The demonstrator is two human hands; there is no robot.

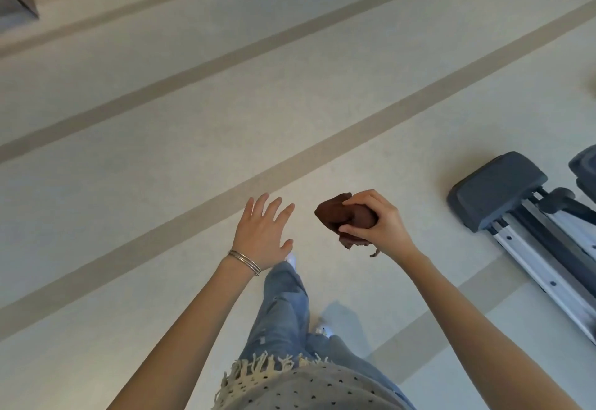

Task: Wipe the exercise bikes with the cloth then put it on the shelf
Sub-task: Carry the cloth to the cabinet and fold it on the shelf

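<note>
The right grip (375, 221) clutches a crumpled, soft brown cloth (333, 214). The left grip (261, 235) is spread flat, fingers (272, 208) straight, above smooth pale floor (161, 158) with tan stripes.

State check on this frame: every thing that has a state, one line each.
cloth: bunched up, held in the air by the right hand
right hand: fingers curled round the cloth
left hand: open, fingers spread, holds nothing
exercise machine: stands on the floor at the right, touched by neither hand
bangles: worn on the left wrist
</note>
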